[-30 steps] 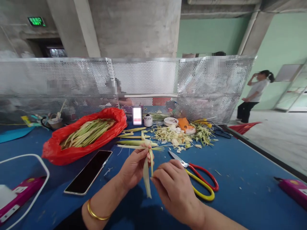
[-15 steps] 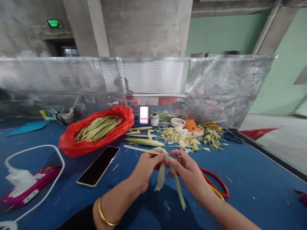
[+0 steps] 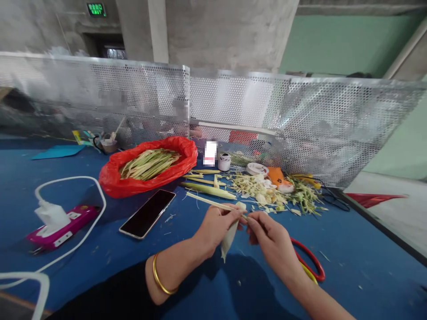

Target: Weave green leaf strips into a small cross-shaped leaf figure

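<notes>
While the left hand and right hand pinch the pale strip, its long axis points leftward, slightly away.

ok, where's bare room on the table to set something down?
Best: right side of the table, between the scissors' red handle and dark edge, few scraps. Smaller: left, between blue sheet and white cable. Crowded: far middle, with red bag, stalks, shavings, orange packet; nearer, left hand, right hand and leaf strips.
</notes>
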The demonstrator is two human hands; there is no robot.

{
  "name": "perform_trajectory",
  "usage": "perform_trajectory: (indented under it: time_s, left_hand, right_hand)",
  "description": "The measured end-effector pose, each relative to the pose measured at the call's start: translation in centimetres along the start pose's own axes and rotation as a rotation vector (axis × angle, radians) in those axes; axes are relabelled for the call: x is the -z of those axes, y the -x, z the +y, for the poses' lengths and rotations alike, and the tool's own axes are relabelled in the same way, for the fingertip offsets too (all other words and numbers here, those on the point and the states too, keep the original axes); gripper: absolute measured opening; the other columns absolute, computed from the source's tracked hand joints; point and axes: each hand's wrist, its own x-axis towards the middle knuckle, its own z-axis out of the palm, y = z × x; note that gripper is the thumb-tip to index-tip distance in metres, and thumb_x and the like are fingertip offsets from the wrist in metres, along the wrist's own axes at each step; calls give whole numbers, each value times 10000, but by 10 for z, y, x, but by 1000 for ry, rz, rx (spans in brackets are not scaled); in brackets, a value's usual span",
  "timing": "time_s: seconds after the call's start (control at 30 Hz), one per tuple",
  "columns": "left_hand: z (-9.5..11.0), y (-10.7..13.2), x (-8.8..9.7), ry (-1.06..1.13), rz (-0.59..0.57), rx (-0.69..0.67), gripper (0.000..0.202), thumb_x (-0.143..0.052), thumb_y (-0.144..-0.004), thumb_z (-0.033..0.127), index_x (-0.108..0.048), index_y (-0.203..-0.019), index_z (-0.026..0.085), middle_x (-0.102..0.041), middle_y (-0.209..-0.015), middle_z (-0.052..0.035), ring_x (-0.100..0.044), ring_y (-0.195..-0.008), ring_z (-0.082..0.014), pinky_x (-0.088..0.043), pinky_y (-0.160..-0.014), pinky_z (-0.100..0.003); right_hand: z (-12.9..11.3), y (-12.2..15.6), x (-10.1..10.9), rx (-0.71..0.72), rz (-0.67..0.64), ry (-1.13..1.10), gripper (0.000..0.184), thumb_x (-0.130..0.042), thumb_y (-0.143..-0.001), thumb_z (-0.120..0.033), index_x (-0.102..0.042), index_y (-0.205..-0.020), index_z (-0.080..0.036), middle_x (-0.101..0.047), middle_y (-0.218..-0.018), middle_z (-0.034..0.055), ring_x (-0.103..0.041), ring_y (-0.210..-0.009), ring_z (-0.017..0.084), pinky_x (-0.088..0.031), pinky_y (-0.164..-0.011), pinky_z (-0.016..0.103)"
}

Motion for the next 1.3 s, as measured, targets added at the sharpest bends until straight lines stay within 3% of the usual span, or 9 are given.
perform_trajectory:
  time_s: [0.13,0.3,0.4,0.5,0.6,0.7,0.87,1.1,1.3]
  left_hand:
    - [-1,3,-2,-42,-94,-34,202,-627,-769,257,-719,-930,176,-676,-695,7,-604,-612,-127,-466,-621,-243]
    - [-3,4,-2,-192,-129,-143,336,-620,-746,151,-706,-1067,203,-695,-731,16,-613,-623,-124,-504,-650,-243]
    - [2,1,2,-168,-48,-116,311,-619,-769,176,-693,-1070,174,-696,-701,1,-612,-564,-123,-515,-625,-253]
    - [13,-1,6,-16,61,-35,282,-621,-812,355,-694,-975,137,-708,-711,-40,-631,-553,-138,-524,-613,-273]
    - [21,0,10,52,-60,55,398,-613,-796,497,-708,-914,129,-723,-769,-69,-666,-620,-163,-523,-627,-279]
    - [20,1,9,-48,-208,48,348,-732,-708,396,-720,-938,135,-728,-803,-57,-662,-645,-151,-505,-632,-254]
    - [10,3,3,-142,-112,-44,238,-718,-708,228,-721,-927,134,-710,-743,-25,-639,-589,-124,-484,-608,-243]
    - [1,6,0,-32,-224,101,316,-682,-767,397,-711,-995,181,-693,-846,-28,-656,-588,-119,-427,-481,-195]
    - [0,6,-1,116,-17,151,227,-719,-692,282,-714,-850,118,-680,-779,-43,-547,-463,-57,-298,-395,-169]
  right_hand:
    - [-1,-5,1,-64,2,-235,311,-578,-848,-488,-581,-762,-189,-541,-587,-28,-508,-540,130,-395,-518,232]
    - [-7,-8,8,-104,97,-303,308,-698,-741,-462,-619,-742,-165,-517,-544,-36,-447,-506,111,-361,-494,225]
    - [-11,-9,18,-77,154,-249,272,-670,-774,-433,-619,-752,-166,-504,-545,-39,-434,-519,107,-352,-510,223]
    - [-14,-11,27,-26,119,-153,246,-628,-805,-410,-597,-737,-175,-475,-556,-44,-417,-520,106,-329,-502,222]
    - [-16,-12,32,72,53,9,237,-597,-825,-394,-589,-718,-182,-468,-584,-35,-414,-546,118,-320,-505,231]
    - [-15,-11,31,115,10,91,214,-574,-843,-386,-607,-775,-185,-542,-640,-9,-464,-594,136,-362,-539,238]
    - [-13,-10,30,120,-24,20,161,-564,-855,-351,-583,-894,-196,-624,-716,7,-562,-642,148,-445,-589,237]
    - [-12,-10,28,273,-43,160,157,-509,-900,-259,-643,-837,-207,-631,-769,23,-583,-703,154,-456,-641,244]
    - [-10,-11,29,309,20,306,86,-546,-901,-257,-621,-908,-215,-616,-864,35,-587,-742,161,-456,-659,254]
